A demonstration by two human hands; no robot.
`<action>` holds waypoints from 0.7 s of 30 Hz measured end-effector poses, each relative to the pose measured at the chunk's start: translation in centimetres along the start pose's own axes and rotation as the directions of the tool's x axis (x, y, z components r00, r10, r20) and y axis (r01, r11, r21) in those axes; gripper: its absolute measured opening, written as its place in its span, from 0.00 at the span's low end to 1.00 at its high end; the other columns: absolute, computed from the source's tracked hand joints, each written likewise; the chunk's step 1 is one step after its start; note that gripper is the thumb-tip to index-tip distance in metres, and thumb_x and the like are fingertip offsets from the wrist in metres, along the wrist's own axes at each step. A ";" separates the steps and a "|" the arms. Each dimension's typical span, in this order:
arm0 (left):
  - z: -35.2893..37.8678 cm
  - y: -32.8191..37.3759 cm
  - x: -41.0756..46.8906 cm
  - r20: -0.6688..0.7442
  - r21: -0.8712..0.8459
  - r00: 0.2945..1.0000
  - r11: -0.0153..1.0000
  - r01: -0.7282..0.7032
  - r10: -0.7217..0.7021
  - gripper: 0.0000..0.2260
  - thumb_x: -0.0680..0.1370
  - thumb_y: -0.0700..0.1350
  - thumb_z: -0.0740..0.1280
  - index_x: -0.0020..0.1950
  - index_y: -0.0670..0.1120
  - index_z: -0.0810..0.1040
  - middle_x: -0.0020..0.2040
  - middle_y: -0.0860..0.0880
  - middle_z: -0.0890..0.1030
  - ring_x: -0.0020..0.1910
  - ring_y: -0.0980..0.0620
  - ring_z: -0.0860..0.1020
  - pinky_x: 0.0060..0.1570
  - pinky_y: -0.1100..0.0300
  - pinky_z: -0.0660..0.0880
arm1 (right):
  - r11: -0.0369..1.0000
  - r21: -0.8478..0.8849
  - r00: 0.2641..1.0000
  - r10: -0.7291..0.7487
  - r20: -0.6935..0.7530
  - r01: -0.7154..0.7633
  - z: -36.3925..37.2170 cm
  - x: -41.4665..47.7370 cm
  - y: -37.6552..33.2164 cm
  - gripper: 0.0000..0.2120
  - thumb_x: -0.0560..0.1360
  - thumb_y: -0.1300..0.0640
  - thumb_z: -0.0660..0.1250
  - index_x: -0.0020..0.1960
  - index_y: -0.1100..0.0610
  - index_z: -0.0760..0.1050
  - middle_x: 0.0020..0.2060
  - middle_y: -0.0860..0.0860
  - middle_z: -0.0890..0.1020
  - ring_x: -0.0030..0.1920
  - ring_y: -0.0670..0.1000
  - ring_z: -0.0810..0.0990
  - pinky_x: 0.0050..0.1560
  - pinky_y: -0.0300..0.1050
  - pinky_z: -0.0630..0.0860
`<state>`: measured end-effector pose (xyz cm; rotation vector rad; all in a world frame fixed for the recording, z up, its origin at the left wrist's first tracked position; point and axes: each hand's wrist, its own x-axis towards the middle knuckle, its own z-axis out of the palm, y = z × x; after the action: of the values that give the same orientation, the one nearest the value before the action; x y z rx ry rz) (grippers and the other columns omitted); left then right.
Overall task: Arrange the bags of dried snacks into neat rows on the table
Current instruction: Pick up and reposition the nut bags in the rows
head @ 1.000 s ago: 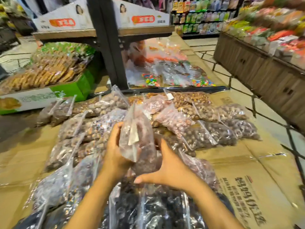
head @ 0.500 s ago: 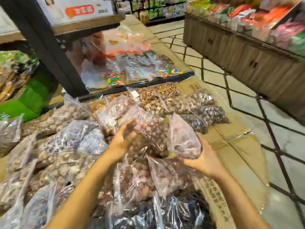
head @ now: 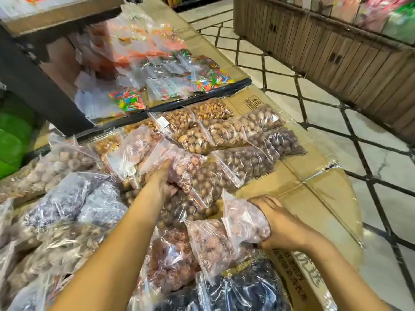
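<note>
Several clear zip bags of dried snacks cover a cardboard-topped table (head: 314,198). My right hand (head: 276,223) grips a pinkish bag (head: 244,218) and holds it low at the right end of the near row, beside another pinkish bag (head: 211,245). My left hand (head: 162,180) grips a pinkish bag (head: 186,167) lying across the brown nut bags (head: 213,176) in the middle. Bags of light nuts (head: 222,133) and dark nuts (head: 276,140) lie in rows at the far right. Dark fruit bags (head: 242,288) sit nearest me.
Grey-purple snack bags (head: 67,198) pile at the left. A black post (head: 33,86) and a tray of coloured candy bags (head: 175,86) stand behind. A wooden display counter (head: 336,52) lines the aisle at the right, across a tiled floor (head: 381,164).
My right hand carried the pinkish bag from the middle down to the right end of the near row. My left hand reached forward onto another pinkish bag. The view swung right.
</note>
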<state>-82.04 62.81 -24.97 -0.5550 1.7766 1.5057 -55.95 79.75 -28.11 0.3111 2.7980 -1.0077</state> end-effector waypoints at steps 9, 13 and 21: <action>-0.3 -2.0 -0.8 -0.055 -0.087 0.985 0.982 -0.168 0.164 0.14 0.76 0.54 0.67 0.50 0.43 0.76 0.40 0.47 0.75 0.40 0.51 0.76 0.50 0.55 0.77 | 0.997 0.015 0.997 0.077 0.016 -0.077 0.4 -0.3 0.1 0.52 0.57 0.38 0.78 0.73 0.45 0.55 0.67 0.41 0.62 0.67 0.40 0.54 0.73 0.45 0.54; -1.0 -2.7 -4.8 -0.035 -0.027 0.947 0.946 -0.322 0.321 0.19 0.72 0.59 0.69 0.40 0.42 0.74 0.36 0.46 0.76 0.34 0.48 0.76 0.35 0.59 0.79 | 0.991 -0.041 0.987 0.134 0.088 -0.131 -0.4 -1.3 -1.0 0.57 0.55 0.38 0.78 0.73 0.37 0.45 0.74 0.41 0.53 0.74 0.45 0.47 0.75 0.50 0.46; -1.2 -4.9 -17.4 0.192 0.170 0.816 0.800 -0.575 0.546 0.30 0.60 0.68 0.73 0.37 0.41 0.74 0.36 0.44 0.80 0.34 0.48 0.79 0.42 0.53 0.77 | 0.683 0.730 0.934 0.287 -0.213 -0.043 -1.6 -7.3 -10.9 0.53 0.50 0.25 0.71 0.71 0.42 0.61 0.65 0.42 0.73 0.65 0.47 0.72 0.66 0.52 0.70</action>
<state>-67.64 58.27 -14.90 0.2182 2.0729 1.6408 -51.66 71.51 -18.70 0.8697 2.3820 -2.1391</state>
